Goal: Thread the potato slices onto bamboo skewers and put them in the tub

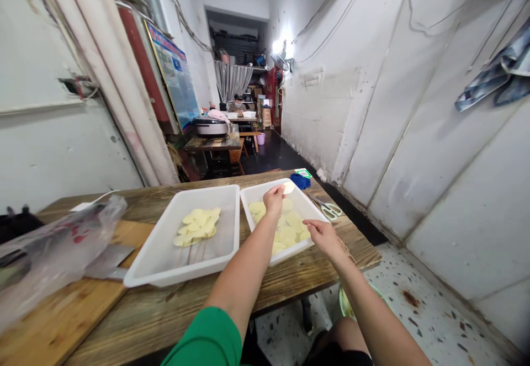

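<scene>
My left hand pinches a pale round potato slice over the right white tray. More thin potato slices lie spread in that tray. My right hand is closed in a pinch at the tray's right edge; whatever its fingertips hold is too small to make out. Thin wooden sticks show beside its wrist. In the left white tray sits a pile of overlapping potato slices, with thin sticks reaching out from under it towards me.
Scissors and a blue cloth lie right of the trays. On the left, a cleaver and plastic bag rest on a wooden board. A green-rimmed container stands under the table. Another person sits far back.
</scene>
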Demonstrator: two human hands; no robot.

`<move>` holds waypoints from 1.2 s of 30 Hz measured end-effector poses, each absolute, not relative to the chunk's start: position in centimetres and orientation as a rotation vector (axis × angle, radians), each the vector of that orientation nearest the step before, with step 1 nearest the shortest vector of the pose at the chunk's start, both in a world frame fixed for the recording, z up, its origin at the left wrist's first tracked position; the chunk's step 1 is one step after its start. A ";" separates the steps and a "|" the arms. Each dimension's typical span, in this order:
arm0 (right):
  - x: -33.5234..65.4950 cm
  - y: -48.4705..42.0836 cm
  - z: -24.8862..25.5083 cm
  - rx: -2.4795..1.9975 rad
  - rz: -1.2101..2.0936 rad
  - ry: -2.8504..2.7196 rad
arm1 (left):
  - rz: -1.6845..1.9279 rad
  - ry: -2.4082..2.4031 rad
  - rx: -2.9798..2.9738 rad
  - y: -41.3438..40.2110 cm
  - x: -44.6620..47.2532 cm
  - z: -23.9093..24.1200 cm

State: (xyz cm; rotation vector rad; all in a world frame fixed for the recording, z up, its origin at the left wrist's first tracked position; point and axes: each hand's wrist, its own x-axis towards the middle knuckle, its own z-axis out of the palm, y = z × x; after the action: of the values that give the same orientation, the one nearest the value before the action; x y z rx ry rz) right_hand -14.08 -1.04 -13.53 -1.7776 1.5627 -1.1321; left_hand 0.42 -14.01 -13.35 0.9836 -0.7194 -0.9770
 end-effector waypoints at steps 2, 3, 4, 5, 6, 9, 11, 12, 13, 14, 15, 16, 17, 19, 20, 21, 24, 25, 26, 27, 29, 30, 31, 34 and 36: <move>-14.1 -1.1 -13.6 -1.778 -1.129 1.559 | -0.934 -0.777 0.985 -14.0 0.4 -13.5; -14.1 -1.1 -13.6 -1.777 -1.125 1.558 | -0.908 -0.814 0.986 -14.1 0.5 -13.6; -14.1 -1.1 -13.6 -1.776 -1.119 1.562 | -0.881 -0.854 0.990 -14.1 0.5 -13.7; -14.1 -1.1 -13.6 -1.775 -1.111 1.571 | -0.852 -0.891 0.998 -14.1 0.5 -13.8; -14.1 -1.2 -13.6 -1.773 -1.106 1.581 | -0.823 -0.927 1.010 -14.1 0.6 -13.9; -14.0 -1.3 -13.7 -1.769 -1.114 1.595 | -0.758 -1.007 1.045 -14.1 0.7 -14.1; -14.0 -1.3 -13.7 -1.772 -1.135 1.579 | -0.756 -1.032 1.054 -14.0 0.7 -14.1; -14.0 -1.2 -13.7 -1.776 -1.146 1.569 | -0.765 -1.036 1.057 -14.0 0.7 -14.1; -14.0 -1.2 -13.7 -1.779 -1.157 1.562 | -0.776 -1.035 1.060 -13.9 0.7 -14.0; -14.0 -1.2 -13.7 -1.783 -1.168 1.557 | -0.787 -1.033 1.063 -13.9 0.6 -14.0; -14.0 -1.1 -13.7 -1.788 -1.176 1.554 | -0.799 -1.032 1.062 -13.8 0.6 -14.0; -13.9 -1.1 -13.7 -1.793 -1.182 1.554 | -0.813 -1.035 1.057 -13.8 0.5 -13.9; -13.9 -1.1 -13.8 -1.795 -1.187 1.555 | -0.827 -1.042 1.048 -13.7 0.4 -13.9; -13.8 -1.2 -13.9 -1.795 -1.197 1.563 | -0.865 -1.047 1.027 -13.5 0.1 -13.8; -13.8 -1.2 -14.0 -1.793 -1.201 1.568 | -0.890 -1.030 1.019 -13.4 0.0 -13.6; -13.7 -1.2 -14.0 -1.789 -1.208 1.575 | -0.921 -0.996 1.013 -13.2 -0.1 -13.5; -13.6 -1.0 -14.4 -1.799 -1.232 1.587 | -1.045 -0.823 1.012 -12.8 -0.2 -12.8; -13.6 -0.9 -14.4 -1.809 -1.243 1.590 | -1.095 -0.766 1.011 -12.7 -0.2 -12.6; -13.5 -0.8 -14.5 -1.822 -1.252 1.596 | -1.149 -0.714 1.009 -12.6 -0.2 -12.3; -13.5 -0.6 -14.6 -1.835 -1.255 1.604 | -1.205 -0.664 1.004 -12.5 -0.1 -12.1; -13.4 -0.3 -14.7 -1.852 -1.253 1.626 | -1.315 -0.570 0.981 -12.3 0.1 -11.7; -13.4 -0.2 -14.8 -1.857 -1.251 1.635 | -1.367 -0.530 0.963 -12.3 0.1 -11.5; -13.4 -0.1 -14.8 -1.861 -1.252 1.639 | -1.415 -0.495 0.943 -12.2 0.2 -11.3; -13.4 0.1 -15.0 -1.882 -1.253 1.633 | -1.534 -0.422 0.896 -12.2 0.4 -10.9; -13.4 0.1 -15.1 -1.891 -1.248 1.635 | -1.587 -0.378 0.888 -12.2 0.5 -10.7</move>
State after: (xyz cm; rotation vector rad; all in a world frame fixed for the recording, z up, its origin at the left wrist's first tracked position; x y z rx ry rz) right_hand -13.42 0.14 -15.15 -1.8907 1.6352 -1.2478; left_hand 0.54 -12.20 -10.75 0.8879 -0.3778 -1.5873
